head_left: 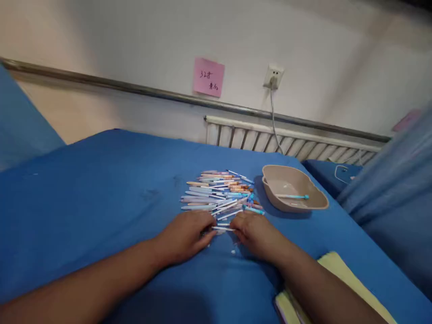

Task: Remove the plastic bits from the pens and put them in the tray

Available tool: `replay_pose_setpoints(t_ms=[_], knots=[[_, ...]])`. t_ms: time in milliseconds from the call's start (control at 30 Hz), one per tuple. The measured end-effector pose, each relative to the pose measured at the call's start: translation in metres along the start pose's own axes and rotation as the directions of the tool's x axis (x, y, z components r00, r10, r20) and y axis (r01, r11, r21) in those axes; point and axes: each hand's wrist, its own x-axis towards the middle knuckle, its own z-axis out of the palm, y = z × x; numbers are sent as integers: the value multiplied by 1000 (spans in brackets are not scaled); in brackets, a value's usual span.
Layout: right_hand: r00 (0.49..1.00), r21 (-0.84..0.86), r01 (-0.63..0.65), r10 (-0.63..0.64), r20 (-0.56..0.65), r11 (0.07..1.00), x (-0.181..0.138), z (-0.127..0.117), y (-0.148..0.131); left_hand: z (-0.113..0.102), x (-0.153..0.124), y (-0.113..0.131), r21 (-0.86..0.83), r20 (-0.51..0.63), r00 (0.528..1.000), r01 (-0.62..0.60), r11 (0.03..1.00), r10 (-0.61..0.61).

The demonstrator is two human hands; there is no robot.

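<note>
Plain light wall, with a metal rail running along it, a pink note bearing handwriting just above the rail, and a socket with a cord hanging down past the radiator. In front, a broad surface under a blue cover; a bluish curtain closes off the right side.

Near the middle of the cover: a loose pile of pens, bodies in pale blue, lilac, white and orange, most lying roughly crosswise, some overlapping. Thin white sticks lie at the near edge of the pile.

Left hand: fingers curled, thumb and forefinger at the left end of the nearest white stick. Right hand: fingers bent downward, tips at the right end of the same stick. The stick spans the gap between the hands; cannot tell whether either hand pinches it or only touches it. Small pale bits lie on the cover just below.

Right of the pile: a beige basin holding a slim stick with a blue end. Nearer, something pale yellow, partly hidden behind the right forearm
</note>
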Motion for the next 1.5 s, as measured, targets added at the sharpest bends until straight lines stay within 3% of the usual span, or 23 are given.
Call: replay_pose_setpoints(t_ms=[267,400,467,533,633,767,867,933,1033,1100,1233,1500], knots=[[999,-70,-43,42,-23,997,0,-1,-9,2,-3,-2,-34,5,999,-54,998,54],[988,168,-47,71,-137,985,-1,3,-2,3,1,-5,-233,-52,998,10,972,-22],[969,332,-32,111,-222,943,0,5,2,3,4,-5,-412,-74,993,50,910,-88],[939,476,-9,170,-298,880,1,8,5,5,7,-5,-631,-59,980,109,768,-188],[900,656,14,277,-337,754,1,11,9,7,11,-6,-885,43,942,191,426,-332],[893,816,43,344,-290,577,1,15,10,8,14,-7,-974,189,916,221,54,-353],[876,858,44,393,-279,512,2,16,8,10,14,-8,-967,253,913,246,-63,-320],[848,909,29,472,-243,416,4,15,8,12,13,-9,-964,267,915,255,-79,-304],[809,981,42,569,-146,191,5,13,11,15,12,-10,-970,245,922,237,-63,-301],[791,989,96,594,-144,111,5,11,14,17,11,-10,-973,226,920,226,-36,-321],[750,973,187,620,-228,132,3,10,22,15,11,-9,-975,184,909,216,45,-375],[713,943,135,631,-305,303,3,10,26,11,12,-5,-967,141,898,216,136,-418]])
